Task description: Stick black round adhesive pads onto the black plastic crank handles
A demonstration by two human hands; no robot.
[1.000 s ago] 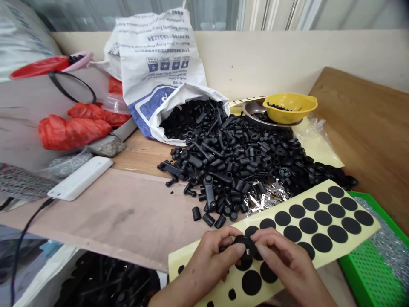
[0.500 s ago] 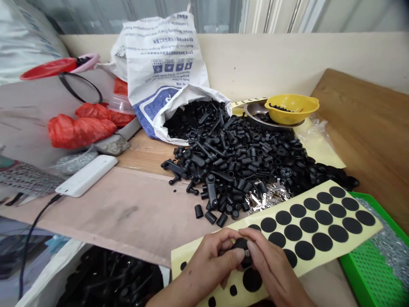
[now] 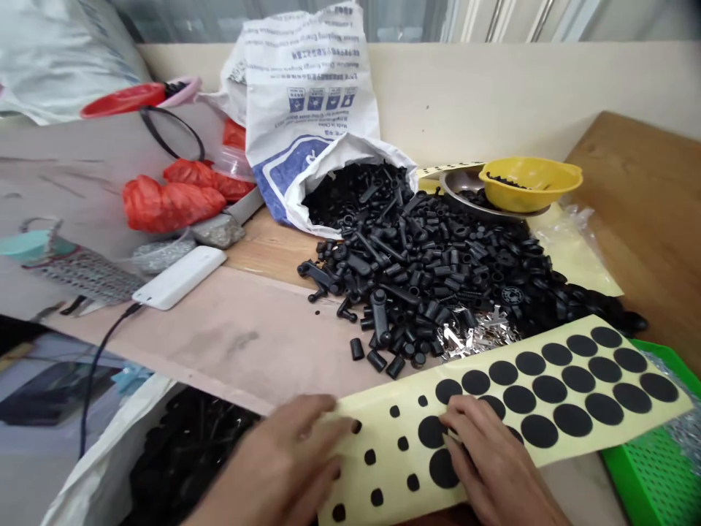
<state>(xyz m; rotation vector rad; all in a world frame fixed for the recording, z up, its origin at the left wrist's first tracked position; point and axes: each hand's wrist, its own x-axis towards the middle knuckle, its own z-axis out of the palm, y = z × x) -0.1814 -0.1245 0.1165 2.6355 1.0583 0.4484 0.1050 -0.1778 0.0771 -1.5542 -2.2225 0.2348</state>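
My left hand [image 3: 288, 456] is smeared by motion over the left end of a pale yellow sticker sheet [image 3: 383, 431]. Its fingers look spread, and nothing shows between them. On the same sheet, my right hand [image 3: 493, 464] has its fingertips drawn together at the right edge of a round black sticker [image 3: 431, 432]. Rows of large round black stickers cover the right part of the sheet, with small black dots towards its left. Just beyond it lie a heap of black plastic parts [image 3: 408, 285] and shiny metal clips [image 3: 476, 332].
A white woven sack [image 3: 312, 73] spills black parts onto the table. Behind the heap sits a yellow bowl [image 3: 531, 186] on a metal dish [image 3: 457, 183]. A green basket [image 3: 651, 453] stands right; a white bag [image 3: 104, 467] of black parts, lower left. A white power bank [image 3: 180, 277] has a cable.
My hands have parted; the round black part they held together is no longer visible. My left hand moved left, and my right hand came down onto the sheet. The view has shifted left.
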